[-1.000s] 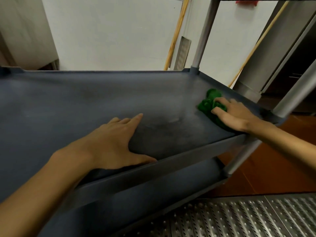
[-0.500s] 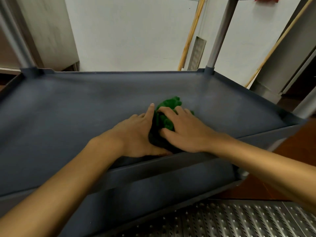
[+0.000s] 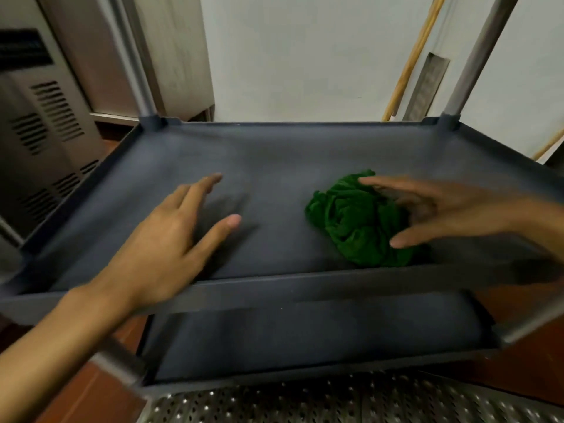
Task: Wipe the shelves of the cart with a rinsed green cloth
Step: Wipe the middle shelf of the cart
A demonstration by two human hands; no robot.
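Green cloth (image 3: 360, 221) lies bunched on the cart's shelf (image 3: 274, 154), right hand (image 3: 451, 206) spread straight-fingered over it, seemingly pressing to wipe; left hand (image 3: 164, 245) open, empty, likely for balance.

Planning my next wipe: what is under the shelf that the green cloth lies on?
Another dark grey shelf shows below it. Its far part is hidden behind the upper shelf's front rim, so anything there cannot be seen.
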